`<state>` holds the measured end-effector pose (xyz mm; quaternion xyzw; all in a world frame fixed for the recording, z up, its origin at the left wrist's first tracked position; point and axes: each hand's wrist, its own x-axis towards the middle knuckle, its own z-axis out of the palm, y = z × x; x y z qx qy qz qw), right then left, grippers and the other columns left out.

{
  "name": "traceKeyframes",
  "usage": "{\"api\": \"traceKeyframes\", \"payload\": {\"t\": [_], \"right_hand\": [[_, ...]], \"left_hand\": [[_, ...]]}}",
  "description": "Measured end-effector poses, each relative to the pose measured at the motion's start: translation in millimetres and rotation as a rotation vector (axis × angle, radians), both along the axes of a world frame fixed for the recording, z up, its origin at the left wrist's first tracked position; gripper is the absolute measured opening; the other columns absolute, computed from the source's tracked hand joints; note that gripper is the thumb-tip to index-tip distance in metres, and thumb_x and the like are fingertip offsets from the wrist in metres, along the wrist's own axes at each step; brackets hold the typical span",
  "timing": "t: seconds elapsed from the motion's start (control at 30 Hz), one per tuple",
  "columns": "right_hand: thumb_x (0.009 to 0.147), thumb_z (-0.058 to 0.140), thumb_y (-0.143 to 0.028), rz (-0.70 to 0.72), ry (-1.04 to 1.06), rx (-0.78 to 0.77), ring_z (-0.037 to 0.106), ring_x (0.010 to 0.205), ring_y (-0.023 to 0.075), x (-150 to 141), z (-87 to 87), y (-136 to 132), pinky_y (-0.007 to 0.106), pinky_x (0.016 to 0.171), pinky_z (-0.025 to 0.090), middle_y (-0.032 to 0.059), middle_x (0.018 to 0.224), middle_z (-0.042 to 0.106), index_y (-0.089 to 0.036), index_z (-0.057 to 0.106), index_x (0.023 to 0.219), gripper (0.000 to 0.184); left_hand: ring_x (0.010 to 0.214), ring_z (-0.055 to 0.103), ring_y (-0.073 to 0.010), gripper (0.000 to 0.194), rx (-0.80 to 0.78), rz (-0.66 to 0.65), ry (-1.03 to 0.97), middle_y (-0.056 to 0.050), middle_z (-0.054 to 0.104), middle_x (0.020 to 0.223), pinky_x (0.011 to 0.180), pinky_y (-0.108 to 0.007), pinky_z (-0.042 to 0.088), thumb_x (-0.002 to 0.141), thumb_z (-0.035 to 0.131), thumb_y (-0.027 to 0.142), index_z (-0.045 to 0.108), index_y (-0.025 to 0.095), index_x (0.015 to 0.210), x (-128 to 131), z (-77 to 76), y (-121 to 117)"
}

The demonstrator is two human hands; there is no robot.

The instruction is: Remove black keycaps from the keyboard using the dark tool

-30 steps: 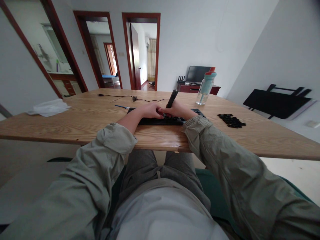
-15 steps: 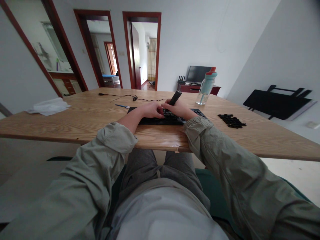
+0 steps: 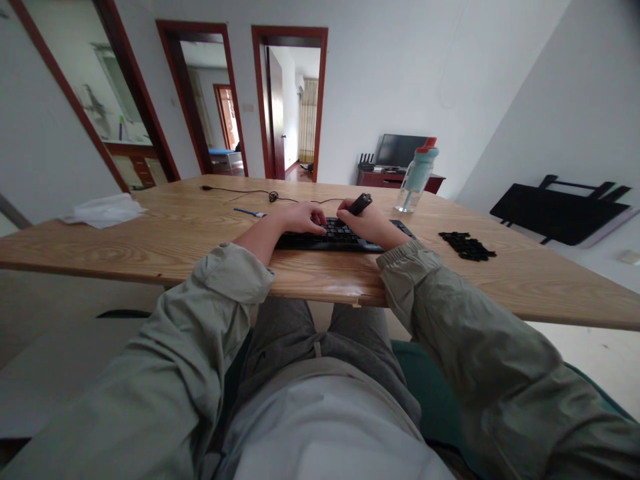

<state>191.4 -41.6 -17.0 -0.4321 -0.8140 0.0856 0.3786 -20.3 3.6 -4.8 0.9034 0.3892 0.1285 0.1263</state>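
Head view: the keyboard (image 3: 340,233) lies flat on the wooden table (image 3: 210,250), near the front edge and directly before the person, with both hands over it. The right hand (image 3: 369,223) is closed around the black handle (image 3: 360,204) of a tool; the handle slants, its butt end raised and pointing up to the right. The working end is too dark and small to make out, so contact with the keys cannot be confirmed. The left hand (image 3: 303,218) sits over the left part of the keyboard with its fingers loosely curled; thumb and fingertips stand a little apart, and no object shows between them. Whether these fingertips bear on the keys cannot be told. For sound work at this point, the following is advisable: brace the keyboard with the left hand so that it does not slide; hold the left fingertips clear of the line of the tool; grip the handle firmly but apply light, controlled force, since a slanted tool may slip across neighbouring keys; support the right wrist for fine control. A cluster of small black pieces (image 3: 467,245) lies on the table to the right, well apart from the hands; a forearm sweep could scatter it. A slim blue item (image 3: 247,212) lies just beyond the keyboard's left end, and a thin black cable (image 3: 295,201) runs behind it.
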Motion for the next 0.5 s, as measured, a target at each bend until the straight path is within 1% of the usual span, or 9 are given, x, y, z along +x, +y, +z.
{"api": "traceKeyframes", "payload": {"t": [0.1,0.2,0.3,0.4,0.5], "right_hand": [[0.087,0.051,-0.033,0.02,-0.073,0.02,0.052,0.069,0.0177,7,-4.5,-22,0.032,0.066,0.04,0.0017,0.071,0.058,-0.02,0.059,0.082,0.016],[0.088,0.053,-0.034,0.09,-0.075,0.047,0.054,0.072,0.018,13,-11.5,-36,0.032,0.069,0.041,0.0024,0.076,0.059,-0.02,0.059,0.085,0.015],[0.09,0.054,-0.035,0.151,-0.109,0.031,0.056,0.074,0.0183,18,-15.3,-44,0.032,0.071,0.043,0.0029,0.079,0.062,-0.02,0.06,0.089,0.015],[0.09,0.055,-0.034,0.235,-0.197,0.008,0.058,0.075,0.0179,24,-15.3,-49,0.031,0.071,0.044,0.0033,0.085,0.065,-0.021,0.062,0.096,0.016],[0.089,0.056,-0.034,0.269,-0.222,0.023,0.06,0.078,0.0181,29,-14.8,-52,0.031,0.073,0.045,0.0038,0.09,0.067,-0.021,0.063,0.1,0.018]], "left_hand": [[0.079,0.06,-0.0154,0.041,-0.004,-0.002,0.005,-0.004,0.07,0.092,0.069,-0.025,0.044,0.073,0.072,0.039,0.073,0.016,0.107,1,1.2,-1],[0.076,0.059,-0.0146,0.04,-0.005,0.009,0.014,-0.004,0.069,0.09,0.068,-0.025,0.043,0.073,0.071,0.039,0.073,0.016,0.106,1,1.8,-3],[0.075,0.059,-0.0145,0.041,-0.015,0.015,0.016,-0.004,0.069,0.089,0.067,-0.025,0.043,0.073,0.071,0.039,0.073,0.016,0.106,1,0.6,-1],[0.076,0.059,-0.0146,0.042,-0.028,-0.012,0.013,-0.003,0.068,0.088,0.068,-0.025,0.043,0.072,0.071,0.04,0.072,0.017,0.107,0,-2.0,2],[0.076,0.059,-0.0148,0.043,-0.023,-0.032,0.019,-0.003,0.068,0.088,0.069,-0.025,0.043,0.071,0.07,0.04,0.072,0.016,0.107,1,-4.0,5]]}}
